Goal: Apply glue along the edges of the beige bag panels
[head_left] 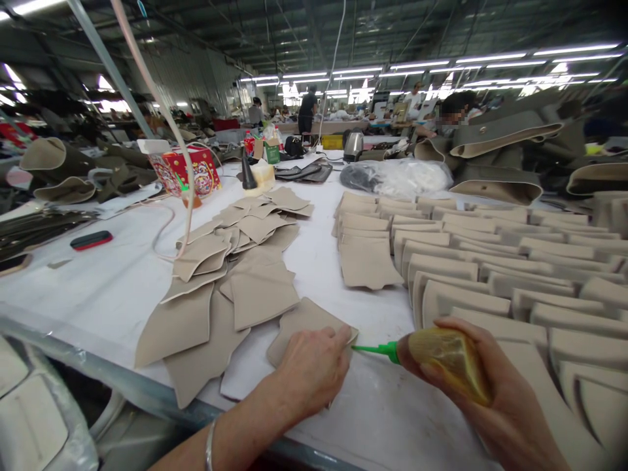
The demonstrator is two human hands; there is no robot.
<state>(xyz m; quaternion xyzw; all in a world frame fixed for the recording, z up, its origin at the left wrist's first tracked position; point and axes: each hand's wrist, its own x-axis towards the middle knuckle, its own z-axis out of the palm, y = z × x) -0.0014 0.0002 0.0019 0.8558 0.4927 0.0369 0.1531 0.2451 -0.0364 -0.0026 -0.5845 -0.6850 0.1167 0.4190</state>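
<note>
Currently | left hand [314,369]: on beige piece [298,322] | right hand [507,386]: around bottle [449,356] (green-tipped)

on the surface [324,255], a pile of panels [265,294] spreads to the left and rows of more panels [441,267] fill the right. between them, near the front edge, a lone panel [304,320] lies under the left hand [314,369]; a squeeze bottle [439,356] is in the right hand [503,386], its nozzle [377,350] at that panel's right corner. behind the rows lies a plastic bag [397,178], with a kettle [353,145] behind it. a case [91,240] lies left of the pile; a carton [209,171] stands farther back.
</note>
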